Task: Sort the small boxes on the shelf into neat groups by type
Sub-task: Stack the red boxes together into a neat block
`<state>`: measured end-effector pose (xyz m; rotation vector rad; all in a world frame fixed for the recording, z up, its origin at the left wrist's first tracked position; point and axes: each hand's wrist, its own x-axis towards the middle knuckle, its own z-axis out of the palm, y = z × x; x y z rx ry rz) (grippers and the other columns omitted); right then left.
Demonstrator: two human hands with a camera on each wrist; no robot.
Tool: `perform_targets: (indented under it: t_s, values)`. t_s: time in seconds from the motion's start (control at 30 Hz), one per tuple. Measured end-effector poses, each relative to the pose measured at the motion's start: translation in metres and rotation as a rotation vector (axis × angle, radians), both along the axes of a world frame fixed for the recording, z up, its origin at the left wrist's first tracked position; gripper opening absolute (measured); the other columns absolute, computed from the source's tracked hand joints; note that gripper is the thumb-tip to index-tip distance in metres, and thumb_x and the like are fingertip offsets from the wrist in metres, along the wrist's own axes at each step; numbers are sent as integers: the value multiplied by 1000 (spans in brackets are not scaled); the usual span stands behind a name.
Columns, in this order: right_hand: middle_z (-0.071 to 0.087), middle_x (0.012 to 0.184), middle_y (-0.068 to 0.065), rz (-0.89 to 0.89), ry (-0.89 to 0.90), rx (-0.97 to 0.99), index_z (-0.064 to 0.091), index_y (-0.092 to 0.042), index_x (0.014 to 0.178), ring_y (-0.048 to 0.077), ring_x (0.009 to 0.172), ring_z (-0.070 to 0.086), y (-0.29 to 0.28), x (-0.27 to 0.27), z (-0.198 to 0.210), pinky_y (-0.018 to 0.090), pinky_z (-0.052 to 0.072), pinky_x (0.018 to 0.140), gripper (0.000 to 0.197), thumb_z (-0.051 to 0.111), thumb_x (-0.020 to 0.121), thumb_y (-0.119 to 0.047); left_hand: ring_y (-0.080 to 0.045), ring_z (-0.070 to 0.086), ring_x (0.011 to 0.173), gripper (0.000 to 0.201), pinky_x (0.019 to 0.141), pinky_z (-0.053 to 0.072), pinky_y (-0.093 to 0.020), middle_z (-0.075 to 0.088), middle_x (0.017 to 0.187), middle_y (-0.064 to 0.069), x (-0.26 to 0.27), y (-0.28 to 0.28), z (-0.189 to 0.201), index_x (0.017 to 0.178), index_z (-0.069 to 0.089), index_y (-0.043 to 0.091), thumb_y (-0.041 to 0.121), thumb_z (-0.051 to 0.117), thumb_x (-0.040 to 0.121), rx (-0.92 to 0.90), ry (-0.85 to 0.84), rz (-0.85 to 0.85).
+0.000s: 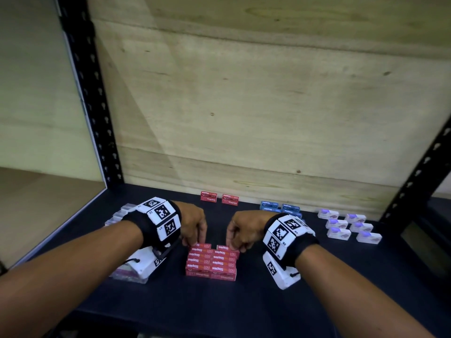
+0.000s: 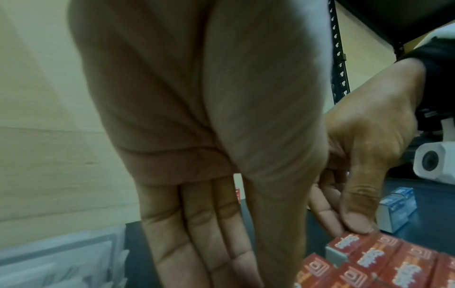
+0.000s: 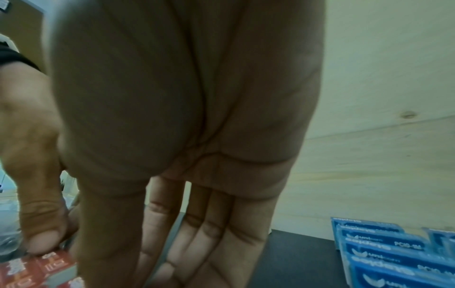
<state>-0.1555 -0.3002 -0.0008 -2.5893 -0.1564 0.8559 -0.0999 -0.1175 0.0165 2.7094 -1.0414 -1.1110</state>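
A block of red staples boxes (image 1: 211, 262) lies in two columns at the middle of the dark shelf (image 1: 244, 308). My left hand (image 1: 195, 242) reaches down to the far left box (image 1: 204, 245), thumb and fingers pinching it; the right wrist view shows that thumb (image 3: 41, 241) on the red box (image 3: 57, 261). My right hand (image 1: 231, 246) pinches the far right red box (image 1: 225, 247), its thumb (image 2: 354, 224) on the box's top (image 2: 344, 242). Two more red boxes (image 1: 208, 196) stand at the back wall.
Blue boxes (image 1: 280, 208) stand grouped at the back right of centre, also close by in the right wrist view (image 3: 393, 259). White and purple boxes (image 1: 349, 225) sit in two columns at the right. Clear boxes (image 1: 119, 215) lie under my left wrist. Black uprights (image 1: 419, 172) frame the shelf.
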Motion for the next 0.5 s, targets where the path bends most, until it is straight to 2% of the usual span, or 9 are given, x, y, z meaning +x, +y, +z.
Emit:
perform_targets:
  t_s: [0.1,0.37,0.5]
  values:
    - [71,91,8,8,4,1,72,-5,104,10,71,65,3,1,-1,24,56,72,15,64,92,-6,-2,63,69,24,66,50,-14,71,91,4,0,-1,0,114,69,13,10,65,91,-3,1,-6]
    - [71,93,12,20,-1,-3,72,-5,104,11,69,65,6,4,-2,23,56,70,15,65,91,-6,-1,63,67,23,78,52,-22,74,102,-4,-1,-6,-2,111,70,14,11,66,90,-15,-7,-29]
    - [72,94,14,23,-8,-14,72,-5,104,11,69,64,8,5,-2,23,55,70,16,64,91,-4,-3,63,66,22,82,53,-26,73,96,-3,0,-6,-2,111,70,13,10,66,89,-17,-5,-41]
